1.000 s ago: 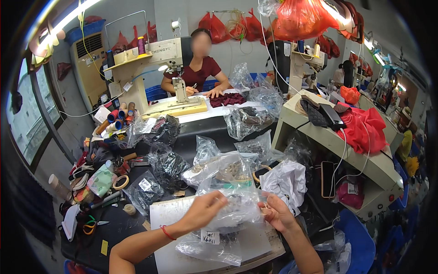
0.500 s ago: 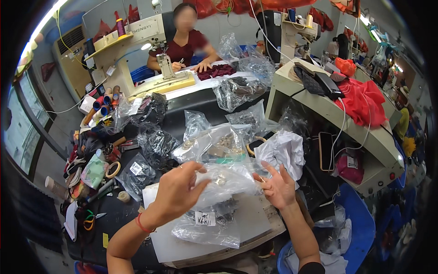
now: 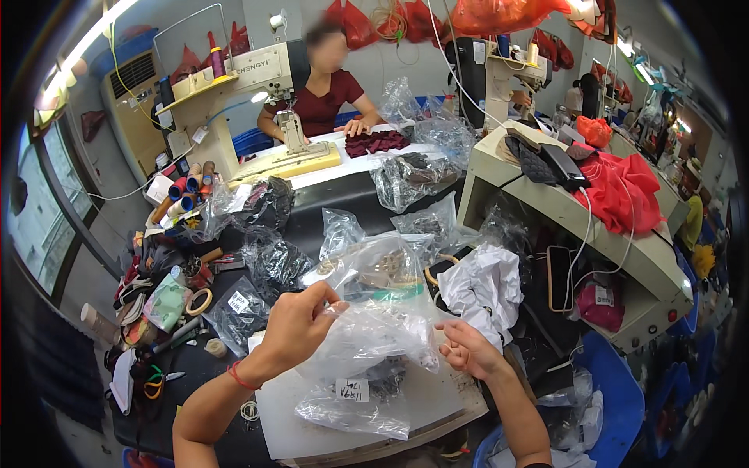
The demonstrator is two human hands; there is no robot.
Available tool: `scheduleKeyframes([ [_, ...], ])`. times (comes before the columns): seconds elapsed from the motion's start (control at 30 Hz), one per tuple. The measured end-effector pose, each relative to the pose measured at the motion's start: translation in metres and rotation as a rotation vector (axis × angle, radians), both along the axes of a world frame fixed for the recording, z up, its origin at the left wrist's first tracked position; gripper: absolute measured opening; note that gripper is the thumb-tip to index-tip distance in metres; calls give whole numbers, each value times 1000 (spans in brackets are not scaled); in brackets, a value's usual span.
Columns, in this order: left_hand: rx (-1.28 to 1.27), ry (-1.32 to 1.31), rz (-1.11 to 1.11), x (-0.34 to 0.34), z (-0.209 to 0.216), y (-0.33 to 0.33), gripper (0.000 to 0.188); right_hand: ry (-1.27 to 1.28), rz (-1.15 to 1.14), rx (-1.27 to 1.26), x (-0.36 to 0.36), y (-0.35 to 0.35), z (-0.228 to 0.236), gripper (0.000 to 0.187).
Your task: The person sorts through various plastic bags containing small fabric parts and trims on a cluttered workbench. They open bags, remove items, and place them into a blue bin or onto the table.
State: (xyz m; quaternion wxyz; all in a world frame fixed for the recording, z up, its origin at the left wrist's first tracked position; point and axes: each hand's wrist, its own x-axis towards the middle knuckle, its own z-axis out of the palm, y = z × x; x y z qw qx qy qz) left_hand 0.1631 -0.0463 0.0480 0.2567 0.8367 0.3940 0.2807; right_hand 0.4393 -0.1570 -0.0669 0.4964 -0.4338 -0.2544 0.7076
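Observation:
A clear plastic bag (image 3: 382,331) spreads between my two hands above a white board (image 3: 289,417). The fingers of my left hand (image 3: 300,324) are pinched on the bag's left edge. My right hand (image 3: 472,349) has its fingers curled in at the bag's right edge; its fingertips are partly hidden there. Beneath lies another clear bag (image 3: 351,417) with a white handwritten label (image 3: 353,390) and dark contents. Just behind, a clear bag (image 3: 390,261) holds small gold-coloured pieces, with a green patch near its lower edge.
Crumpled white paper (image 3: 488,288) lies right of the bags, near a phone (image 3: 559,278). Scissors (image 3: 160,380), tape rolls and dark-filled bags (image 3: 238,308) crowd the left. A blue bin (image 3: 616,390) stands at right. Across the table a person (image 3: 328,93) sits by a sewing machine (image 3: 290,132).
My right hand's spread fingers have curled in at the bag's edge. My left fingers have closed on its other edge. The gold-coloured pieces seen in the front bag are now hard to make out.

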Motion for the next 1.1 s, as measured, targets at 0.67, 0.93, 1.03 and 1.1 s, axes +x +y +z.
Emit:
scheduleKeyframes([
  [0.67, 54, -90, -143, 17, -1, -21, 8, -1017, -17, 577, -34, 3, 8, 28],
  [0.93, -101, -117, -69, 11, 1, -11, 15, -1264, -370, 906, -46, 3, -3, 33],
  [1.03, -330, -364, 47, -6, -5, 14, 11, -1737, -659, 990, -37, 2, -14, 24],
  [1.1, -540, -494, 133, -5, 8, 20, 10, -1675, -541, 911, -38, -1, -16, 23],
])
